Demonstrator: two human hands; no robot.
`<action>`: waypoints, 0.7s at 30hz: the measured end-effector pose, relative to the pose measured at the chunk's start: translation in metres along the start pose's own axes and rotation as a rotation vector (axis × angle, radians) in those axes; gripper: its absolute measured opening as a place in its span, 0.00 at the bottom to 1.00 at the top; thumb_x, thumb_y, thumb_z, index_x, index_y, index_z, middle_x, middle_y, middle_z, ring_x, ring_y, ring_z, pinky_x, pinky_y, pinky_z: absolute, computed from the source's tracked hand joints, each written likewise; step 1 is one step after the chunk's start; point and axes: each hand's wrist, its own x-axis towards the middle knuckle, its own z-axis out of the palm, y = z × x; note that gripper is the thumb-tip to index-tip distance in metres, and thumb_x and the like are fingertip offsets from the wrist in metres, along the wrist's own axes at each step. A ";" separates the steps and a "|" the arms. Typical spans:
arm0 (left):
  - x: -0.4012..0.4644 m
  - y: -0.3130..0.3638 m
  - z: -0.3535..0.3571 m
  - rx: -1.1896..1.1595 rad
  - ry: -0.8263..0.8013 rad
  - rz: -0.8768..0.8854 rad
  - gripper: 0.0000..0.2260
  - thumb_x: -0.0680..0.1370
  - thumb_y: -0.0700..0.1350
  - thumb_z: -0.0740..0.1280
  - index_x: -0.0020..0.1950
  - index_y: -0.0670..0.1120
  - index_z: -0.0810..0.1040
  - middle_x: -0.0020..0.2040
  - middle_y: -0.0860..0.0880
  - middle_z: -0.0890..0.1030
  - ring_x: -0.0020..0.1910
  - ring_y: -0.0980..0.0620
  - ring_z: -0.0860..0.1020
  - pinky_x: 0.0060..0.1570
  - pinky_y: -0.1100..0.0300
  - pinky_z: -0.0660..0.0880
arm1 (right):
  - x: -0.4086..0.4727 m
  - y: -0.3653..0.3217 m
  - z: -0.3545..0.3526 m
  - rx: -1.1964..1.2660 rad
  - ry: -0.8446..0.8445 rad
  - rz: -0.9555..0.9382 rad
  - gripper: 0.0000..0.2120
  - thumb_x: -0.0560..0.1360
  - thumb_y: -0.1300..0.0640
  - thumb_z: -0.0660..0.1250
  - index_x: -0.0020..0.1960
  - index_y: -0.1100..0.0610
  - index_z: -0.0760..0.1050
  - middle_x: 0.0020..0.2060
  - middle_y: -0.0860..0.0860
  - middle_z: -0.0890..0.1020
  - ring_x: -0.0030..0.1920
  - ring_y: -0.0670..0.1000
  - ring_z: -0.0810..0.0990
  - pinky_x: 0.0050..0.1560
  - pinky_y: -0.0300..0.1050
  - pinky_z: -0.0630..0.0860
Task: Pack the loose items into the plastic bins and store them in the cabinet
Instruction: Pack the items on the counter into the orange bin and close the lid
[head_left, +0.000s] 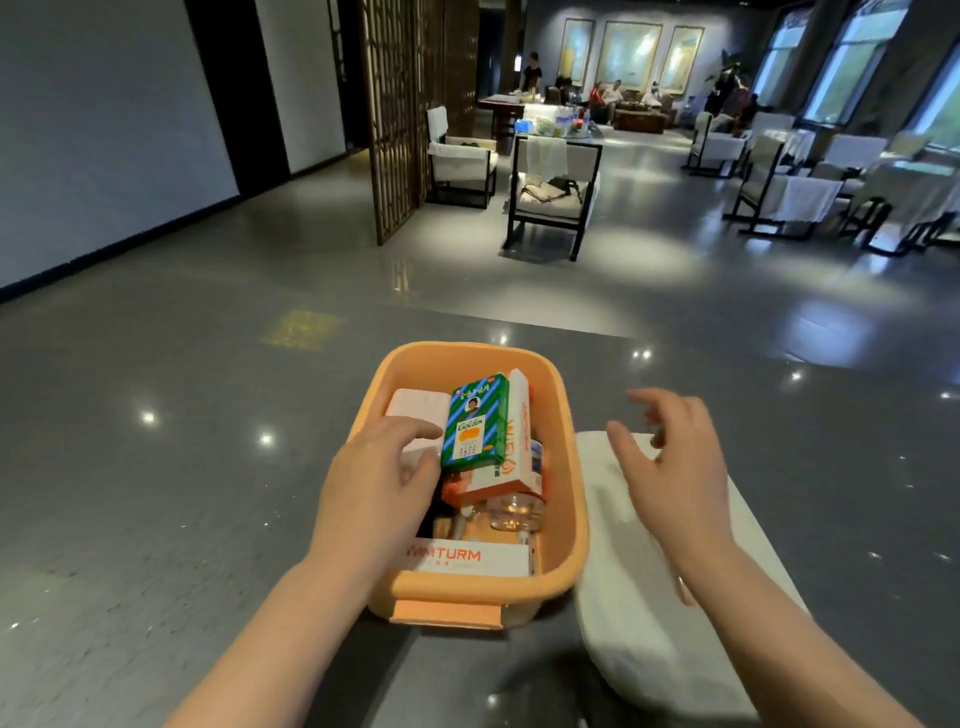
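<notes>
An orange plastic bin (563, 519) sits on the dark grey counter (182, 519) right in front of me. Inside it lie a green striped box (475, 423), a white and orange carton (519, 441), a white box with red lettering (470, 558), a pale pink box (418, 410) and a clear bottle (514, 512). My left hand (379, 483) reaches into the bin's left side, fingers resting against the pink box and the green box. My right hand (670, 462) hovers open and empty above a white lid (639, 613) lying just right of the bin.
The counter's far edge runs behind the bin, with polished floor beyond. Dark-framed chairs (553, 192) with white cushions, a wooden lattice screen (400, 114) and tables stand farther back. People sit at the far end of the room (613, 98).
</notes>
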 end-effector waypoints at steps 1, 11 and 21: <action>-0.004 0.002 0.000 0.035 -0.008 0.029 0.09 0.74 0.46 0.66 0.52 0.55 0.79 0.53 0.58 0.79 0.47 0.61 0.72 0.45 0.59 0.70 | -0.004 0.023 -0.009 -0.049 -0.002 0.138 0.14 0.72 0.49 0.67 0.57 0.48 0.73 0.49 0.46 0.72 0.50 0.50 0.76 0.45 0.45 0.71; -0.006 0.009 0.002 0.256 -0.101 0.023 0.09 0.75 0.52 0.66 0.53 0.52 0.80 0.54 0.53 0.81 0.54 0.49 0.77 0.52 0.49 0.73 | -0.056 0.098 -0.003 -0.385 -0.356 0.518 0.17 0.73 0.37 0.62 0.46 0.51 0.72 0.42 0.49 0.78 0.44 0.53 0.77 0.41 0.46 0.73; 0.000 -0.020 -0.009 -0.114 -0.036 -0.274 0.21 0.77 0.46 0.65 0.69 0.51 0.66 0.66 0.50 0.73 0.62 0.49 0.72 0.51 0.58 0.66 | 0.020 0.017 -0.073 -0.305 -0.211 0.343 0.19 0.73 0.37 0.63 0.35 0.53 0.72 0.31 0.51 0.78 0.36 0.57 0.76 0.35 0.49 0.70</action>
